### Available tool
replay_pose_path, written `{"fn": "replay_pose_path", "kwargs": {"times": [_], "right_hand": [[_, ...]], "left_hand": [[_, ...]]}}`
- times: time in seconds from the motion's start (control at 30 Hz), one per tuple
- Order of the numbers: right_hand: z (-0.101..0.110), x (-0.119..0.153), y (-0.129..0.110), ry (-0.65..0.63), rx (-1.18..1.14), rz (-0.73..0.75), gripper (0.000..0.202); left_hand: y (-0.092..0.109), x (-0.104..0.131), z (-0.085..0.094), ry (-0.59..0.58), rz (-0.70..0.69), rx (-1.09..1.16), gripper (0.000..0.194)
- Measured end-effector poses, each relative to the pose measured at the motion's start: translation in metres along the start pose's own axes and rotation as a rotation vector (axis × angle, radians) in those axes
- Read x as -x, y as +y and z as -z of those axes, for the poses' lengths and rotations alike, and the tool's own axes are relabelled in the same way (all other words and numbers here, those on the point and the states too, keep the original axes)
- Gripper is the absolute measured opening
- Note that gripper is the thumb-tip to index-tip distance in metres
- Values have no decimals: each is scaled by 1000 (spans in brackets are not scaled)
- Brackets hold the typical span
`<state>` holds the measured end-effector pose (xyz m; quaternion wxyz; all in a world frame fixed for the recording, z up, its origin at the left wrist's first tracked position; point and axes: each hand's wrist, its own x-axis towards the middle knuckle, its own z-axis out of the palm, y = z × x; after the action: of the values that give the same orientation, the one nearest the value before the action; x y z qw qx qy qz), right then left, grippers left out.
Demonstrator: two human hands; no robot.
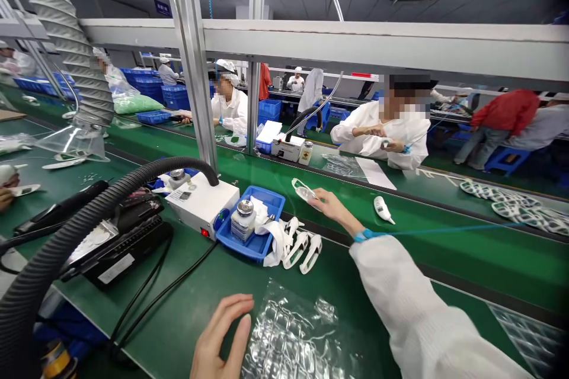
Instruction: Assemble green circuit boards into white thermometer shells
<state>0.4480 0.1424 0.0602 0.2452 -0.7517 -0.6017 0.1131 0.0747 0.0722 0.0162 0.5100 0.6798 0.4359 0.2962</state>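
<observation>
My right hand (pixel 331 206) is stretched out over the green conveyor belt (pixel 427 237), its fingers closed on a white plastic housing (pixel 303 189) with an oval opening. Farther right on the belt lies a white handheld device (pixel 383 210) with a tapered tip, resembling an ear thermometer. My left hand (pixel 224 331) holds nothing; its fingers are curved and apart from the thumb. Beside it, clear plastic packaging (pixel 293 331) covers the near worktop. Several white housing parts (pixel 311 253) rest between the two hands, near a crumpled white cloth (pixel 278 243).
A blue tray (pixel 243 250) holds a dispenser bottle (pixel 244 219). Left of it stands a white box (pixel 203 204) with a black ribbed hose (pixel 111 201). A metal post (pixel 191 65) rises behind. Across the belt a co-worker (pixel 386 124) handles a part.
</observation>
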Motion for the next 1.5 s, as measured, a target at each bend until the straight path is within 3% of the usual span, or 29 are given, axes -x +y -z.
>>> {"fn": "replay_pose_path", "kwargs": {"times": [0.07,0.17,0.23,0.3,0.37,0.47,0.53,0.63,0.73,0.87,0.97,1.07,1.17,1.23,1.4,1.5], "right_hand": [[18,40,-22,-106,-35,149,16],[31,108,-72,-300,-46,455,17],[31,150,-105,-424,-33,657,22],[29,184,-128,-479,-82,734,27],[27,209,-135,-417,-150,682,32],[25,235,-129,-280,-185,504,40],[24,247,-126,-304,-177,431,40],[18,260,-130,-467,-163,416,24],[6,264,-133,-570,-128,382,14],[-8,265,-128,-579,-117,309,13],[-13,269,-127,-518,-198,238,11],[-17,278,-132,-314,-312,172,17],[-29,288,-142,-141,-438,167,8],[-40,293,-148,-106,-475,162,3],[-57,294,-154,-47,-462,141,15],[-65,302,-162,24,-367,204,17]], "left_hand": [[14,-6,2,-50,-78,-84,35],[35,-11,-2,-85,-349,-280,47],[47,-9,-6,-238,-432,-361,56],[54,-2,-7,-441,-343,-319,41],[55,10,-8,-588,-157,-127,20],[49,30,-10,-594,120,305,29],[41,43,-15,-523,291,513,38],[29,65,-27,-466,427,622,43],[25,83,-38,-508,455,597,41],[27,99,-46,-556,437,489,28],[24,106,-48,-503,393,440,21],[15,112,-49,-397,374,438,16],[8,116,-52,-348,368,412,16],[6,117,-53,-358,335,362,14],[8,116,-49,-378,201,202,8],[10,114,-46,-397,184,197,7]]}}
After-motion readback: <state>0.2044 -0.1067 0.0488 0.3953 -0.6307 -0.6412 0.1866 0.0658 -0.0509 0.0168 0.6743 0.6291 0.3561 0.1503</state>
